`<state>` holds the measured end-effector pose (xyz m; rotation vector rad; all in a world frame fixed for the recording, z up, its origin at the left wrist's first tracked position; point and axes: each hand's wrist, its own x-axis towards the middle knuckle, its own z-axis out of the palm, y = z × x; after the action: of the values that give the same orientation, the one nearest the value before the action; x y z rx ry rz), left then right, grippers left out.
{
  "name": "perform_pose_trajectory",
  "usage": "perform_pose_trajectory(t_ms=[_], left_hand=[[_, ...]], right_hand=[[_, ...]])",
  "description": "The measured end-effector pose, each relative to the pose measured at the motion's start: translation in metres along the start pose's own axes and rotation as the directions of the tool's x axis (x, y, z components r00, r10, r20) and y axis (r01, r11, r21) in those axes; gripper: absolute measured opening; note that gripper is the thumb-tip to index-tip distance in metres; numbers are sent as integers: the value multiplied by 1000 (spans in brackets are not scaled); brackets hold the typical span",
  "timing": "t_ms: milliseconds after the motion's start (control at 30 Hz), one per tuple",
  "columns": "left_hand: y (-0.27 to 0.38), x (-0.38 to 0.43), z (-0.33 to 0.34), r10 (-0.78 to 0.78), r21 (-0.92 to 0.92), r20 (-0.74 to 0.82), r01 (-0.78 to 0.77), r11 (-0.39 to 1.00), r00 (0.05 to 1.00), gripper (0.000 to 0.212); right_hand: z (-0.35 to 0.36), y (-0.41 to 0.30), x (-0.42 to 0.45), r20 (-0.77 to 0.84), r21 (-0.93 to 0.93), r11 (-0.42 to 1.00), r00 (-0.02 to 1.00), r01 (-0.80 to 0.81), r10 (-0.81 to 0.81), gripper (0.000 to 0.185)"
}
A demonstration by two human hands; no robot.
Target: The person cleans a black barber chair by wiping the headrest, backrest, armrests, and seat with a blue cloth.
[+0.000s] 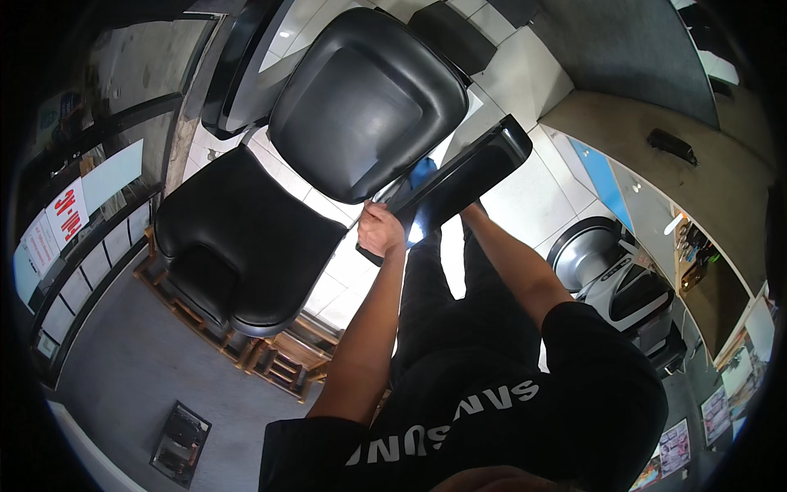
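Note:
A black padded barber chair is before me, with its seat (369, 117) at the top and its reclined backrest (252, 240) on the left. My left hand (380, 230) is curled at the inner edge of the near black armrest (461, 178), by the gap beside the seat. What lies inside its fingers is covered. My right hand (472, 212) reaches under the outer side of this armrest, and its fingers are hidden. A blue cloth-like thing (423, 173) shows between seat and armrest; whether a hand touches it is unclear.
The far armrest (224, 80) and black footrest (452, 37) flank the seat. A bamboo bench (276, 363) stands behind the backrest. At right are another chair's round metal base (584, 252) and a counter (615, 117) with a dark object (673, 146) and an open compartment of tools (695, 252).

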<state>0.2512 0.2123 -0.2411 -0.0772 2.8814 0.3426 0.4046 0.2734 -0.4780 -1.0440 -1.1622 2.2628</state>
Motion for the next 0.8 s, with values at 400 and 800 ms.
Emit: perform_pose_trajectory(t_ms=[400, 800], left_hand=[[-3, 0, 2, 4, -48, 19, -3, 999, 1000, 57], [-7, 2, -1, -10, -13, 11, 10, 1000, 1000, 54]], right_hand=[[-80, -39, 51, -23, -14, 996, 996, -89, 88, 44], [46, -30, -56, 381, -714, 568, 907, 410, -176, 39]])
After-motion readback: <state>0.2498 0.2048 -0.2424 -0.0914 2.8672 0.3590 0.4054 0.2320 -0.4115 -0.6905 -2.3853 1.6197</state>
